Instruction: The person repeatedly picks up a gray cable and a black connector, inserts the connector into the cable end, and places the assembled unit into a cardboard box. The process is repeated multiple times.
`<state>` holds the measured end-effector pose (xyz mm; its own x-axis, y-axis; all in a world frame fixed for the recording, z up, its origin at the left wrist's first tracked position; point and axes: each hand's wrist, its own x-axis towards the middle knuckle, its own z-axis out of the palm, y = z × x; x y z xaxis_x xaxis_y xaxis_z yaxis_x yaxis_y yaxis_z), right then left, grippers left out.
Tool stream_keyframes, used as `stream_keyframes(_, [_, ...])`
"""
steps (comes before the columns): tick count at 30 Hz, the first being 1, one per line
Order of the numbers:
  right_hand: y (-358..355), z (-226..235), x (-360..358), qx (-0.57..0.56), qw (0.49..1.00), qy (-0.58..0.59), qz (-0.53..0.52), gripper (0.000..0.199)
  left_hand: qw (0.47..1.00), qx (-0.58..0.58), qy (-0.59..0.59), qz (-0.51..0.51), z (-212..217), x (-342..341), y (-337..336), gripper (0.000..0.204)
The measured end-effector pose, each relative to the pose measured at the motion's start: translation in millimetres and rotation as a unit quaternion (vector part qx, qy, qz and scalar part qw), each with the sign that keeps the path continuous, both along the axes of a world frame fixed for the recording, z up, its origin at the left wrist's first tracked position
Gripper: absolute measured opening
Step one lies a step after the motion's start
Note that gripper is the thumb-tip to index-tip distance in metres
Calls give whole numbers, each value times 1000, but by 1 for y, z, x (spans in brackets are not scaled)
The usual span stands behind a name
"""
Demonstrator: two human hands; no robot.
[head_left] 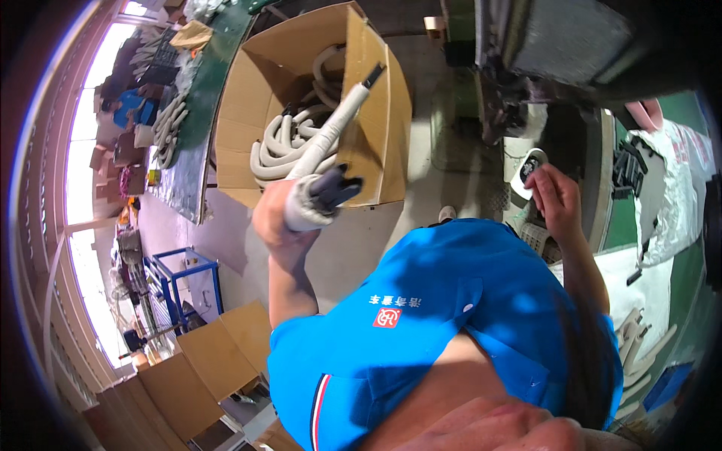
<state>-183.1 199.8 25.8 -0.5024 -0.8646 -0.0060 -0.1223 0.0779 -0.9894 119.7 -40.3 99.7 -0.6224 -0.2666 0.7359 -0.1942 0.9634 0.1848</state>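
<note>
My left hand point(277, 219) is closed around a pale beige padded tube point(325, 141), raised in front of the carton. A slim black tip point(373, 75) sticks out of its far end, and a forked black plastic fitting point(335, 189) shows close to my fist. Whether both ends belong to one bent piece I cannot tell. On the right, my right hand point(556, 199) has its fingers curled in a pinch at a white rounded piece with a black middle point(520, 183), below the dark machine. The fingers partly cover this piece.
An open cardboard carton point(233, 150) holds several bent beige tubes point(280, 150). Beside it runs a green workbench point(197, 143) with more tubes. A dark machine point(560, 45) overhangs at upper right. Black parts point(628, 167) and plastic bags point(681, 180) lie rightward. A blue frame point(180, 274) stands left.
</note>
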Motion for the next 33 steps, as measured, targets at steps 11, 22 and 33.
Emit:
stream_keyframes(11, [48, -48, 13, 86, 982, -6, -170, 31, 949, -146, -138, 242, -97, -2, -155, 52])
stream_keyframes(22, [187, -127, 10, 349, 862, 223, -292, 24, 984, -59, -154, 73, -165, -166, -141, 73])
stream_keyframes(33, [510, -147, 141, 588, 464, 198, -632, 46, 803, 30, -534, -263, -196, -205, -11, 61])
